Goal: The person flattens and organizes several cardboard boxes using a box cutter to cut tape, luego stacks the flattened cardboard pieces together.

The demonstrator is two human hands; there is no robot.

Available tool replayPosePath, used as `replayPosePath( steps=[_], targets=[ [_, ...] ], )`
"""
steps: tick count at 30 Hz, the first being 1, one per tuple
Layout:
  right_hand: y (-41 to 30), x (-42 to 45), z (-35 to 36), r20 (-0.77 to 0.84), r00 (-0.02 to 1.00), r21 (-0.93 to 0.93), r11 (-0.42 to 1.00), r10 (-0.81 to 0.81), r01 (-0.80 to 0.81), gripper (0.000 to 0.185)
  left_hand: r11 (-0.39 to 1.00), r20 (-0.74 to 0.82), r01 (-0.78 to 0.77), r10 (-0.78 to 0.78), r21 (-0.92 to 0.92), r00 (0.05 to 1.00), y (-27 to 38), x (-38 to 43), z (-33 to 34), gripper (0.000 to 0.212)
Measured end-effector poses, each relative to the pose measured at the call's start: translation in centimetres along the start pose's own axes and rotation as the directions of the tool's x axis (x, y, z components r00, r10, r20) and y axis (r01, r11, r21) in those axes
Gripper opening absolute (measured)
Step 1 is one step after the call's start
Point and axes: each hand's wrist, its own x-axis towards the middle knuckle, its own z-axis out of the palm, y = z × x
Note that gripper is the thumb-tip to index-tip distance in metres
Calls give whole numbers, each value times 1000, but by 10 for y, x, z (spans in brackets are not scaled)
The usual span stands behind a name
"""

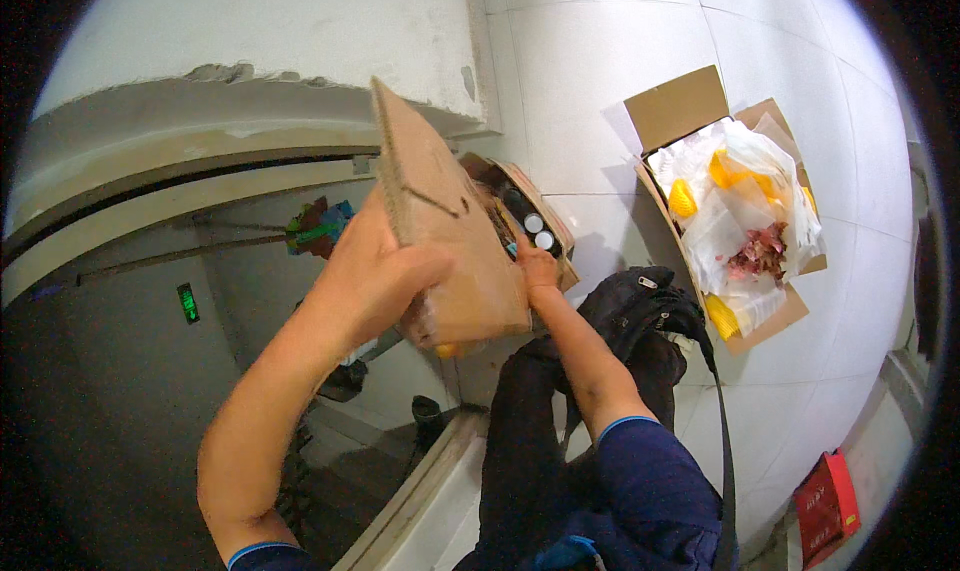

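My left hand [375,271] grips the edge of a raised brown cardboard panel [457,248], thumb across its near face. A curved slit marks the panel. Behind it stands an open cardboard box [534,188]; the panel hides much of this box, so I cannot tell whether the two are joined. Inside are dark bottles with white caps [533,223]. My right hand [538,267] reaches to the box beside those caps, its fingers partly hidden. Whether it holds something there is unclear.
A black bag [622,301] with a strap lies near my legs. To the right, an open carton [675,106] holds white wrapping [697,151], yellow foam netting [682,198] and crumpled reddish material [761,254]. A red box [825,507] sits lower right; a glass panel [225,331] is at left.
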Motion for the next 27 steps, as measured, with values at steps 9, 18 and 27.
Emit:
replayPosePath(
  steps=[9,18,27],
  targets=[
    [-3,4,-28,85,996,112,994,-16,7,45,954,-194,282,-298,-104,935,-58,-53,-51,60],
    [-11,3,-38,193,981,74,997,-4,-10,49,943,-236,331,-326,-15,916,-77,-64,-70,55],
    [-11,5,-40,214,977,111,994,-19,-5,55,920,-119,313,-292,235,949,-27,-12,-75,53]
  ],
)
